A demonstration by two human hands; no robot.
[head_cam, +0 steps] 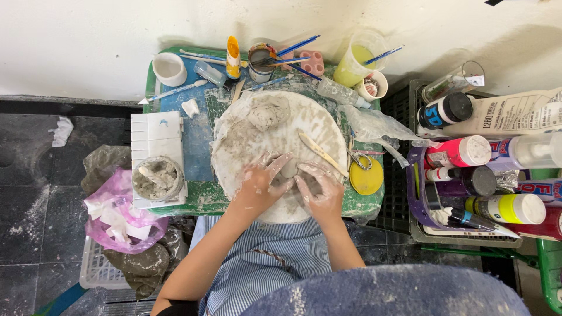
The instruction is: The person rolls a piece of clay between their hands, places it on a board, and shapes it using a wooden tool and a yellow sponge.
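Note:
A small grey clay piece [288, 168] sits on the round clay-smeared white board [246, 146] on a low green table. My left hand [261, 182] and my right hand [319, 188], both coated in clay, press against it from either side. A larger lump of grey clay [268, 111] lies at the board's far edge. A wooden modelling tool [321, 153] rests on the board just beyond my right hand.
A tub of clay slip [157, 178] on a white tray stands left. Brushes, a paint tube [233, 57] and cups line the back. A yellow lid [366, 175] lies right. A basket of paint bottles [480, 181] stands at far right, a pink bag [117, 213] at left.

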